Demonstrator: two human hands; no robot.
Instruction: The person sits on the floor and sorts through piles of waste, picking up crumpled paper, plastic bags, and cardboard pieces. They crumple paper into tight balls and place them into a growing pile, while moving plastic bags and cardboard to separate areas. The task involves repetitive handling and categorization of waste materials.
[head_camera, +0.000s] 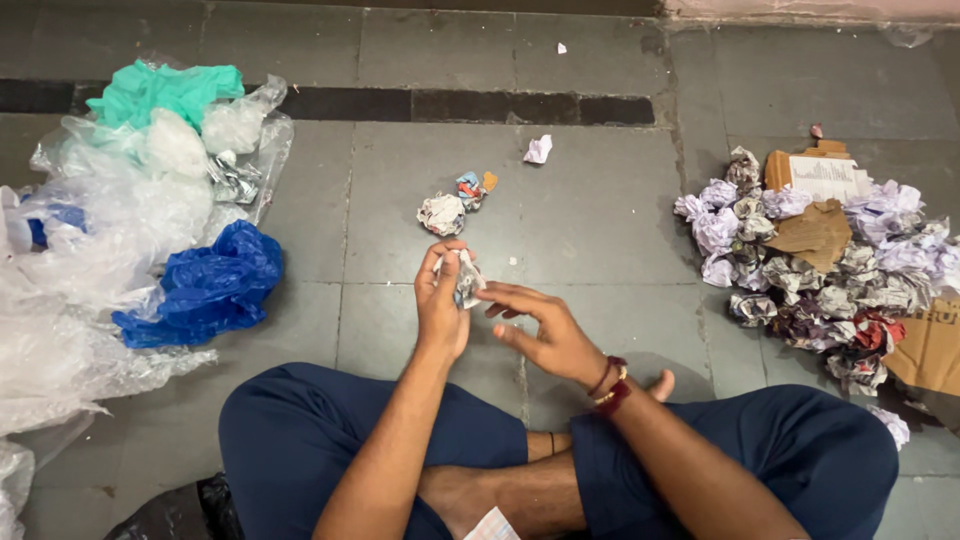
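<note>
Grey stone floor (600, 210) beneath me; my left hand (440, 305) fingers grasp a crumpled paper scrap (467, 280), my right hand (545, 335) fingers released, just beside it.

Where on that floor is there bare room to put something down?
Bare tiles lie between the blue plastic bag and the two crumpled paper balls, and between those balls and the crumpled paper pile. The plastic bag heap on one side and the paper pile on the other are crowded.

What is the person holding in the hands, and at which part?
The left hand pinches a crumpled paper scrap by its left edge. The right hand is open beside it, holding nothing.
</note>
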